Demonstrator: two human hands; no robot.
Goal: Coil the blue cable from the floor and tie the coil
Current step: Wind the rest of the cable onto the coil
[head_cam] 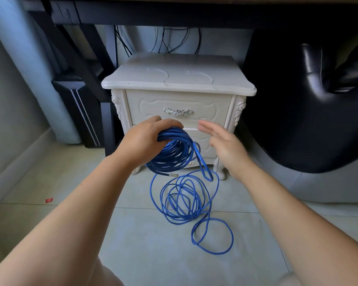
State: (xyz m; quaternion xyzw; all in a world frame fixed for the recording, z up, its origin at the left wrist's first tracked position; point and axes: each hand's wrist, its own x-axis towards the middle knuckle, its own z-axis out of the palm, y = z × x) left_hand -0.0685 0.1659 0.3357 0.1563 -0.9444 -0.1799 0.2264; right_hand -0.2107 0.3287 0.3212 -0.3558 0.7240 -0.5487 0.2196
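Pale floor tiles (pixel 132 254) spread out beneath a dark desk frame (pixel 153 15), which crosses the top of the view. Straight ahead stands a small white bedside cabinet (pixel 178 79) with carved corners and a silver drawer handle (pixel 178 112). Thin black cords (pixel 167 40) hang behind it. A dark flat panel (pixel 79 112) leans to the left of the cabinet, and a bulky black leather seat (pixel 308 110) fills the right side, close against it. A small red scrap (pixel 49 200) lies on the floor at far left.

Two bare arms reach forward in front of the cabinet's drawers. The left hand (pixel 145 139) grips the top of a thick coil (pixel 174 153) of blue cable (pixel 201 162), fingers curled over the bundled turns, so the coil hangs above the floor. A clear plug (pixel 173 175) shows at the coil's lower edge. The right hand (pixel 223 145) is released, fingers straight and palm turned toward the coil, just beside it and holding nothing. Between the hands a strand drops from the coil to a heap of loose loops (pixel 184 203) lying on the tiles below both hands, with one wide loop trailing nearer the person.
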